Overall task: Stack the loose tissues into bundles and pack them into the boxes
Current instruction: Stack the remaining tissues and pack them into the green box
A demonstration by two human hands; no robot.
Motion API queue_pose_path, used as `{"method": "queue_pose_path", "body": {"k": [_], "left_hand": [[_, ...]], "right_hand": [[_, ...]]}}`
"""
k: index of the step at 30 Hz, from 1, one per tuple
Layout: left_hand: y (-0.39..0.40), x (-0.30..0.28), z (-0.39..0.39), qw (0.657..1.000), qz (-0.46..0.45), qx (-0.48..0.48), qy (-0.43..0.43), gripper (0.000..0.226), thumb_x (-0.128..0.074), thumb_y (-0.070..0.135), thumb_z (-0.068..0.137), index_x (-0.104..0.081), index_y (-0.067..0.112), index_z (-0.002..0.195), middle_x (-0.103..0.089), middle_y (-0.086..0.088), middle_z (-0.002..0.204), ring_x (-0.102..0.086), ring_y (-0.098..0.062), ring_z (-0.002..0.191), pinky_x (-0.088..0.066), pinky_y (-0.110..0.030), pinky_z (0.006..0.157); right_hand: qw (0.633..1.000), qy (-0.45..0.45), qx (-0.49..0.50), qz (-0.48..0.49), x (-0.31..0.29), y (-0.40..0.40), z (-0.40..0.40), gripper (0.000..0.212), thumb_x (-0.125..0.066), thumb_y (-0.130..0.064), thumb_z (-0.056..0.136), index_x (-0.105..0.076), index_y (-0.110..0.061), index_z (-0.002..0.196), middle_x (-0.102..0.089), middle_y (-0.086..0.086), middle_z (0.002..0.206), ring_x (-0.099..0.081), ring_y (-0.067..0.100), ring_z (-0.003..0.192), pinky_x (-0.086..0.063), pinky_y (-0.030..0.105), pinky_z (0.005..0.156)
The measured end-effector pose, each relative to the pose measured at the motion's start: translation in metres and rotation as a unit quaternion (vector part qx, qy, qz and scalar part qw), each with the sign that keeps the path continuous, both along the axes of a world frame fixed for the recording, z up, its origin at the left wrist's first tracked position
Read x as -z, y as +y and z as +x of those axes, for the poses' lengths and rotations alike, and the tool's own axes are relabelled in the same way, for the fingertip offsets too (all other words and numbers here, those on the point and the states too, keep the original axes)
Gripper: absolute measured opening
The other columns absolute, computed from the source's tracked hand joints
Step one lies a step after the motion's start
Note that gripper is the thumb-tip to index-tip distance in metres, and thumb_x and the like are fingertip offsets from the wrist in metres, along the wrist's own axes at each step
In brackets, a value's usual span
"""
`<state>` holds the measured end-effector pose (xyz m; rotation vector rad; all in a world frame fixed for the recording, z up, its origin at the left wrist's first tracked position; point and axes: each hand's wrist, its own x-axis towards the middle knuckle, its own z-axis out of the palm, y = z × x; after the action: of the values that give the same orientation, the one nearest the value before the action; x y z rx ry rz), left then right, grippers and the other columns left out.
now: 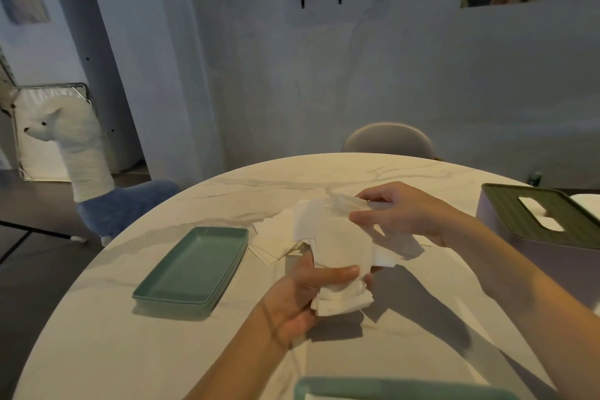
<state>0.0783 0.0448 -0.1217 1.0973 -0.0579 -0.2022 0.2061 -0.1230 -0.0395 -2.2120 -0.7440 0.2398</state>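
- Bundle of tissues (pixel 341 269): held above the marble table (pixel 130 351), near its middle. It is carried off the surface, presumably so that added sheets can be squared against the stack.
- Left hand (pixel 305 295): grips the bundle's lower end, thumb across the front and fingers curled behind — a clamp that keeps the layers from sliding.
- Right hand (pixel 399 211): pinches the upper edge of one tissue sheet (pixel 344 204) between thumb and fingertips, apparently laying it onto the bundle.
- Loose tissues (pixel 276 237): a spread pile on the table just behind the bundle, within reach as stock.
- Tissue box (pixel 535 230): at the right edge, green slotted lid fitted — this one looks packed already.
- Green lids (pixel 191 266): two stacked left of the pile, set aside, likely for boxes still open.
- Green-rimmed box (pixel 389 390): at the near edge, mostly cut off.
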Motion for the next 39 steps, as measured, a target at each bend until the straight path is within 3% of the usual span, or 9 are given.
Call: {"method": "queue_pose_path", "body": {"k": [4, 13, 17, 20, 25, 29, 32, 36, 39], "left_hand": [[0.001, 0.003, 0.001, 0.999, 0.016, 0.019, -0.026, 0.054, -0.072, -0.005, 0.087, -0.058, 0.001, 0.139, -0.059, -0.033, 0.136, -0.063, -0.042, 0.118, -0.056, -0.051, 0.097], [-0.004, -0.001, 0.009, 0.988, -0.120, -0.075, 0.062, 0.042, -0.056, -0.014, 0.082, -0.081, 0.007, 0.106, -0.073, -0.022, 0.117, -0.072, -0.034, 0.101, -0.061, -0.044, 0.084], [-0.007, -0.006, 0.011, 0.974, -0.196, -0.096, 0.055, 0.028, -0.062, 0.019, 0.095, -0.072, 0.003, 0.115, -0.072, -0.021, 0.108, -0.072, -0.034, 0.088, -0.055, -0.049, 0.092], [-0.006, -0.008, 0.007, 0.973, -0.192, -0.123, 0.018, 0.051, -0.038, 0.046, 0.109, -0.071, 0.011, 0.124, -0.075, -0.016, 0.113, -0.075, -0.031, 0.092, -0.062, -0.046, 0.077], [0.003, -0.007, 0.009, 0.988, -0.116, -0.097, 0.033, 0.092, -0.031, 0.092, 0.081, -0.077, 0.022, 0.119, -0.069, -0.020, 0.129, -0.071, -0.036, 0.108, -0.061, -0.045, 0.085], [0.003, 0.001, 0.007, 0.994, -0.091, -0.066, 0.017, 0.061, -0.080, 0.043, 0.088, -0.064, 0.014, 0.139, -0.063, -0.019, 0.139, -0.063, -0.036, 0.125, -0.050, -0.055, 0.106], [0.002, 0.007, 0.010, 0.992, -0.082, -0.092, -0.007, 0.054, -0.075, 0.005, 0.086, -0.063, 0.009, 0.138, -0.064, -0.020, 0.137, -0.061, -0.039, 0.127, -0.045, -0.057, 0.111], [0.004, 0.005, 0.014, 0.982, -0.104, -0.146, 0.055, 0.051, -0.075, 0.009, 0.081, -0.068, 0.011, 0.131, -0.073, -0.016, 0.123, -0.070, -0.036, 0.115, -0.060, -0.048, 0.081], [0.006, 0.003, 0.013, 0.977, -0.146, -0.147, 0.050, 0.039, -0.064, 0.005, 0.090, -0.067, 0.003, 0.129, -0.073, -0.020, 0.121, -0.070, -0.034, 0.114, -0.063, -0.045, 0.081]], "right_hand": [[0.999, -0.006, 0.011, 0.048, -0.003, -0.003, -0.001, 0.018, -0.074, -0.044, 0.089, -0.074, -0.035, 0.104, -0.069, -0.022, 0.103, -0.061, 0.004, 0.097, -0.047, 0.020, 0.077], [0.972, 0.054, -0.027, 0.229, -0.025, -0.022, -0.001, 0.023, -0.067, -0.037, 0.095, -0.072, -0.031, 0.116, -0.074, -0.006, 0.106, -0.070, 0.021, 0.103, -0.061, 0.035, 0.087], [0.967, 0.082, -0.134, 0.200, -0.028, -0.019, -0.011, 0.025, -0.064, -0.030, 0.096, -0.072, -0.023, 0.119, -0.074, -0.001, 0.108, -0.071, 0.022, 0.103, -0.058, 0.038, 0.091], [0.986, 0.037, -0.115, 0.113, -0.014, -0.009, -0.013, 0.026, -0.072, -0.041, 0.091, -0.077, -0.024, 0.110, -0.075, -0.002, 0.108, -0.069, 0.024, 0.105, -0.053, 0.043, 0.099], [0.999, -0.012, -0.008, -0.044, -0.001, 0.004, -0.011, 0.043, -0.075, -0.063, 0.076, -0.067, -0.042, 0.114, -0.063, -0.020, 0.121, -0.058, 0.011, 0.114, -0.045, 0.032, 0.099], [0.997, 0.045, -0.033, -0.054, -0.009, -0.003, -0.011, 0.045, -0.076, -0.062, 0.075, -0.066, -0.044, 0.115, -0.059, -0.024, 0.121, -0.052, 0.007, 0.118, -0.039, 0.031, 0.100], [0.996, 0.019, -0.036, -0.073, -0.012, -0.014, -0.006, 0.041, -0.078, -0.054, 0.079, -0.066, -0.041, 0.117, -0.058, -0.021, 0.121, -0.050, 0.010, 0.118, -0.041, 0.032, 0.101], [0.997, -0.047, 0.018, -0.057, -0.013, -0.019, 0.006, 0.028, -0.077, -0.048, 0.084, -0.074, -0.028, 0.103, -0.069, -0.008, 0.106, -0.060, 0.016, 0.099, -0.051, 0.032, 0.086], [0.995, -0.082, 0.053, 0.018, -0.018, -0.022, 0.009, 0.014, -0.076, -0.040, 0.088, -0.071, -0.027, 0.092, -0.068, -0.004, 0.094, -0.062, 0.019, 0.090, -0.055, 0.033, 0.080]]}}
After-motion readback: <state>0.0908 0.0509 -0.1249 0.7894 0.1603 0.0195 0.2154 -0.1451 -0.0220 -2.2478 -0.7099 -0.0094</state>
